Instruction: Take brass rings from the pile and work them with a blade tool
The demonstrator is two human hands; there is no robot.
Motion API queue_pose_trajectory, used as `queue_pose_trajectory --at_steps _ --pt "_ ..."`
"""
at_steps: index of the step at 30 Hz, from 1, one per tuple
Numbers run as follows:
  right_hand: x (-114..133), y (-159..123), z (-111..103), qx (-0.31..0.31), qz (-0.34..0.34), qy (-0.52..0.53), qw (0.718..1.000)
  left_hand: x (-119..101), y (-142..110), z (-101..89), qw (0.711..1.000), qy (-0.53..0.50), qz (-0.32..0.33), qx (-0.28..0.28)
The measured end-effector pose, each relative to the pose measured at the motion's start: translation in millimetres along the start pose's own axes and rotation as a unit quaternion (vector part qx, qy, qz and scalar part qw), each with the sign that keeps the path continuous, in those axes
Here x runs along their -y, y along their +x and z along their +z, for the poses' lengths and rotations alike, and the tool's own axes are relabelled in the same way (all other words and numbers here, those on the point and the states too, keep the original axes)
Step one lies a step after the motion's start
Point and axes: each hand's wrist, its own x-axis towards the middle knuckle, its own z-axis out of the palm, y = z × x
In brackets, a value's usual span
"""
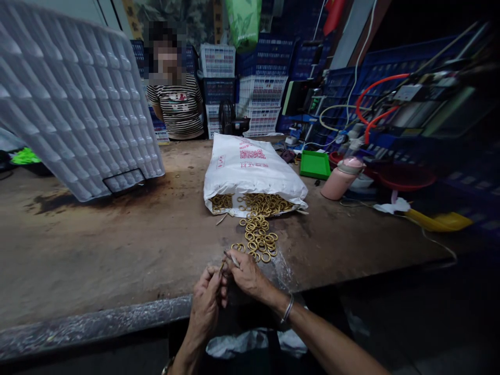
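My left hand (206, 297) pinches a brass-coloured ring (222, 267) edge-on between thumb and fingertips, just over the table's front edge. Closed beside it, my right hand (247, 275) holds a small thin grey tool (233, 259) with a dark tip close to that ring; its exact kind cannot be made out. Beyond my hands lies a spill of brass-coloured rings (261, 237). They run out of the open mouth of a white woven sack (253, 174) with red print, which lies on its side with more rings inside.
A stack of moulded plastic trays (89, 99) stands tilted on the wooden table (117, 250) at left. To the right are a pink bottle (339, 179), a green tray (314, 164) and a machine with red hoses (406, 104). Behind the table stands a person (177, 107) before stacked crates (262, 91).
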Motion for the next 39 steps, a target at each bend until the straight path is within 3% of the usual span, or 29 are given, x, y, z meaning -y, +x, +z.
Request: queue_pose_trajectory --at_steps 5,12,17,24,34,39 --pt "2.5 -9.4 -2.3 0.060 -0.042 -0.180 0.981 5.0 4.8 -2.8 0.998 0.056 0.027 -0.009" --pt "-0.9 -10.4 3.5 0.093 -0.008 -0.265 0.960 8.9 2.3 -4.8 0.995 0.090 0.030 -0.041" --pt "-14.9 -2.2 -2.4 0.060 0.019 -0.323 0.944 -1.3 -14.5 -0.5 1.000 0.015 -0.023 -0.008" --pt "-18.0 14.2 -26.5 -0.058 0.047 -0.344 0.936 -11.9 -13.5 -1.5 0.994 -0.103 -0.036 -0.001" --pt "-34.1 20.9 -23.1 -0.030 0.062 -0.385 0.920 -16.3 -7.8 -3.5 0.979 -0.168 -0.114 -0.008" --pt "-22.1 22.7 -27.5 -0.045 0.046 -0.332 0.941 -12.9 -1.7 -1.1 0.988 -0.120 -0.092 -0.016"
